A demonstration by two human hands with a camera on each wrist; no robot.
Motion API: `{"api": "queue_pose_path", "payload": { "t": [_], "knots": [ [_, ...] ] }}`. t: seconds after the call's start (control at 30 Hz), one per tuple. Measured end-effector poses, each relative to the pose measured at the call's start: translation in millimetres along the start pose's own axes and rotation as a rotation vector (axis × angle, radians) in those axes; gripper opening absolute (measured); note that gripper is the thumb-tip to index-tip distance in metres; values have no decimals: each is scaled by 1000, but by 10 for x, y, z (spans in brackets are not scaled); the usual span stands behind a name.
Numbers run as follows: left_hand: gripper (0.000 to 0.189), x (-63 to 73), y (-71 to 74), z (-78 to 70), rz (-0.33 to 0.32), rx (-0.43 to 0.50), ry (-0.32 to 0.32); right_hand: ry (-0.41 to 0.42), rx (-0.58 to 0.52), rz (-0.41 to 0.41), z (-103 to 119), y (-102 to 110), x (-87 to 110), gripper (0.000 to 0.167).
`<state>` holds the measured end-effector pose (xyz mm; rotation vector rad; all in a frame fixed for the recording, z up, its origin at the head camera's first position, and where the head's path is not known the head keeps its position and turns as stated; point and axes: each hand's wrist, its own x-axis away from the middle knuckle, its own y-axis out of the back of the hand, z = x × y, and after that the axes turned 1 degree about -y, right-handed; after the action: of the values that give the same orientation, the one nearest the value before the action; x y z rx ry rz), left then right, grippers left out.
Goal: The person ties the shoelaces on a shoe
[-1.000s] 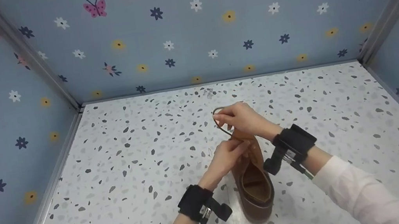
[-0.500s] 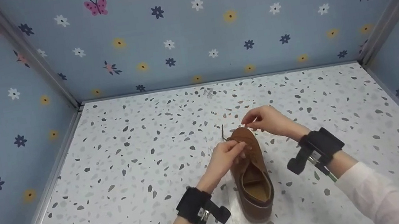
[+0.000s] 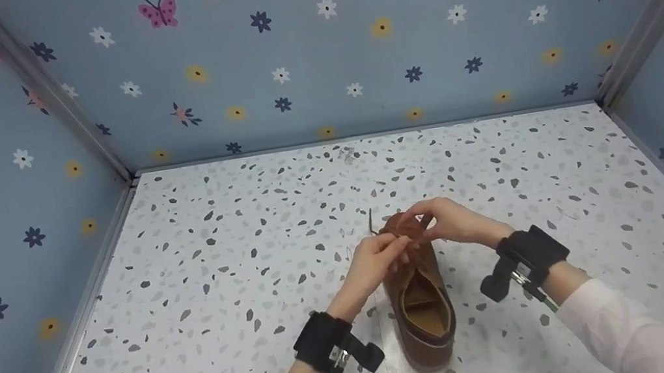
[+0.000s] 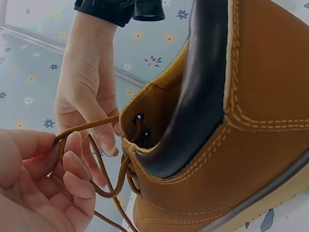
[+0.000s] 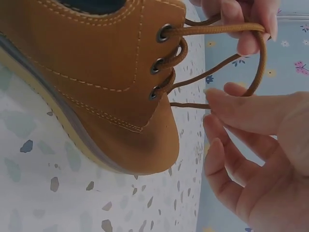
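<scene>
the left hand [image 3: 373,264] pinched the lace [image 5: 207,30], likely limp, best gripped mid-loop; whether the right hand [image 3: 457,221] did was unclear.

Got brown shoe [image 3: 418,289], tan stitching, dark collar, sitting sole-down under left fingers [image 3: 395,249], toe beyond them. Seeing brown lace [image 5: 217,29] threaded, pinched in left fingers, looped towards right fingertips [image 5: 216,100], grip there unclear, one end poking out past left fingers

Shoe [image 3: 416,286] close in both wrist views
</scene>
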<state>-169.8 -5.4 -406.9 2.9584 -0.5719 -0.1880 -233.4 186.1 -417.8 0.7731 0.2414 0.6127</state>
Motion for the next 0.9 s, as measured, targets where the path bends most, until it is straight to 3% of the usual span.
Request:
{"api": "queue_pose_path", "payload": {
  "t": [0.17, 0.57, 0.77, 0.9],
  "knots": [
    [25, -5, -6, 8, 3, 21, 30, 23, -9, -37, 6, -6, -17, 18],
    [23, -8, 2, 28, 22, 35, 24, 79, 39, -159, 210, 236, 59, 11],
    [23, -13, -1, 24, 32, 46, 23, 99, 125, -123, 386, 352, 217, 4],
    [24, -19, -1, 12, 30, 24, -4, 103, 134, -94, 471, 305, 355, 3]
  ]
}}
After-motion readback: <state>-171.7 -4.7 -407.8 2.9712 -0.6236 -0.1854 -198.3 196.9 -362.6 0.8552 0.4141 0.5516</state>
